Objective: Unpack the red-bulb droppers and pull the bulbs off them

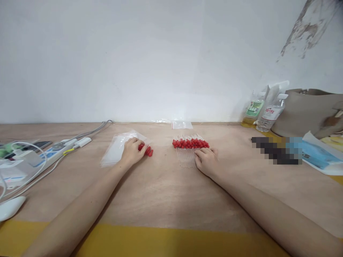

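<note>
My left hand (133,150) is curled over a few small red rubber-like caps (148,151), its fingers closed around part of the group. Under and beside that hand lies a stack of clear plastic zip bags (112,148). My right hand (207,159) rests at the right end of a row of thin clear tubes (185,158), fingers bent and touching the end tubes; its fingertips are partly hidden. Across the tops of these tubes runs a dense band of red caps (190,144), with more pale thin tubes (187,137) sticking out behind it.
A single zip bag (182,125) lies by the wall. Leftward are a power strip (49,156) with cables and a white mouse (12,208). To the right stand two bottles (272,113), a grey bag (308,110) and a blue-and-white packet (318,155). A yellow strip (160,241) edges the table.
</note>
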Action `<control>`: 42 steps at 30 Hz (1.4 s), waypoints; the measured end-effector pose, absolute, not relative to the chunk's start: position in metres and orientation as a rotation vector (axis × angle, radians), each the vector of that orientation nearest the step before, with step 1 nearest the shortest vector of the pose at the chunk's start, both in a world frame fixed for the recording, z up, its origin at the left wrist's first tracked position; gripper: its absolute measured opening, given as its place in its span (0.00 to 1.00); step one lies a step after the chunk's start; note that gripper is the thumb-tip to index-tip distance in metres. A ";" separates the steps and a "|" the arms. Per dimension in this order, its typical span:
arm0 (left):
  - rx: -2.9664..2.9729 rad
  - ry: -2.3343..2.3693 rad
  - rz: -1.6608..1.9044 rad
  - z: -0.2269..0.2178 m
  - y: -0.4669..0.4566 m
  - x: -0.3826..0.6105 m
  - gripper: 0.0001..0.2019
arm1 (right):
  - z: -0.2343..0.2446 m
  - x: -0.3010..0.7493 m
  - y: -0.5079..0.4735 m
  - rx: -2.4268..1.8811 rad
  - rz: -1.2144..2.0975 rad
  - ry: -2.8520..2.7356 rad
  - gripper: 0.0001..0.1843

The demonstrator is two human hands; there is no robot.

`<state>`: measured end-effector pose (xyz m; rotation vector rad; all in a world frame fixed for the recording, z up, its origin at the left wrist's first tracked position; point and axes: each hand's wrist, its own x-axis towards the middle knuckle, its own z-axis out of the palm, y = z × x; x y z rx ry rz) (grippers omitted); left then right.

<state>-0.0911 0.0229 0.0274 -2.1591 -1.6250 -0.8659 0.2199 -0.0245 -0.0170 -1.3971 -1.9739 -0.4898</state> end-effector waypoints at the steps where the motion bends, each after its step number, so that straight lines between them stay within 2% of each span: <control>1: -2.135 -1.615 -0.908 0.029 0.022 -0.090 0.14 | -0.017 0.219 -0.025 -1.389 -0.486 -1.982 0.10; 5: -2.137 -1.541 -1.005 0.035 0.015 -0.076 0.14 | -0.016 0.217 -0.028 -1.373 -0.467 -2.008 0.10; 9: -2.344 -1.499 -0.877 0.038 0.014 -0.045 0.13 | -0.015 0.216 -0.031 -1.384 -0.450 -2.040 0.11; 15: -2.465 -1.840 -0.818 0.035 0.042 0.002 0.14 | -0.011 0.215 -0.036 -1.407 -0.422 -2.089 0.17; 21: -2.470 -1.949 -0.786 0.031 0.059 0.022 0.17 | -0.005 0.213 -0.042 -1.454 -0.415 -2.141 0.21; 31: -2.371 -1.991 -0.991 0.030 0.050 0.021 0.15 | -0.002 0.211 -0.049 -1.476 -0.431 -2.219 0.24; 37: -2.495 -1.639 -1.234 0.020 0.007 -0.013 0.12 | -0.007 0.214 -0.045 -1.435 -0.382 -2.099 0.25; 42: -2.788 -1.403 -1.109 0.007 -0.029 -0.037 0.09 | -0.005 0.211 -0.046 -1.294 -0.388 -2.024 0.24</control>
